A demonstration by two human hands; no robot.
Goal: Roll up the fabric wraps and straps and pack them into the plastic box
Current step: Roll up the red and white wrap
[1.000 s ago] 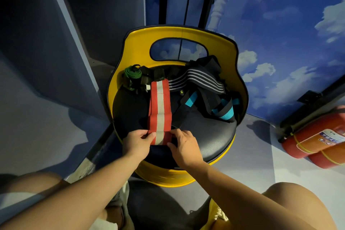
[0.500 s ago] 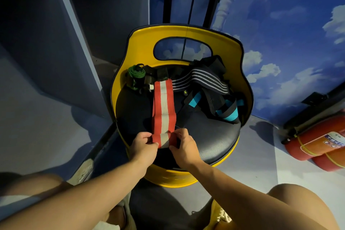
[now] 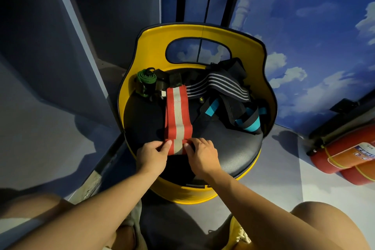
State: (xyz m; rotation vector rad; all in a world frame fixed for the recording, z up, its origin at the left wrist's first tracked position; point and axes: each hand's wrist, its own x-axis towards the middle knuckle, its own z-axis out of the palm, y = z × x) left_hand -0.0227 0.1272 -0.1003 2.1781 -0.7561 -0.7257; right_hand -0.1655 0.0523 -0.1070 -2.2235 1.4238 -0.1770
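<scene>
Head view: we are pinching the red wrap's (image 3: 176,119) near end, left hand (image 3: 152,155) and right hand (image 3: 200,155) flanking it. Its length is running straight away from our fingers, so we are likely rolling forward.

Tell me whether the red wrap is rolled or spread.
Mostly spread: the red wrap lies flat on the seat, its near end being rolled by both hands.

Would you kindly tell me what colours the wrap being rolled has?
Red fabric wrap with a pale grey centre stripe, clearest in the head view.

Both arms reaching fwd; left hand (image 3: 152,154) & right hand (image 3: 200,153) pinching, fingers curling inward, thumbs facing.
</scene>
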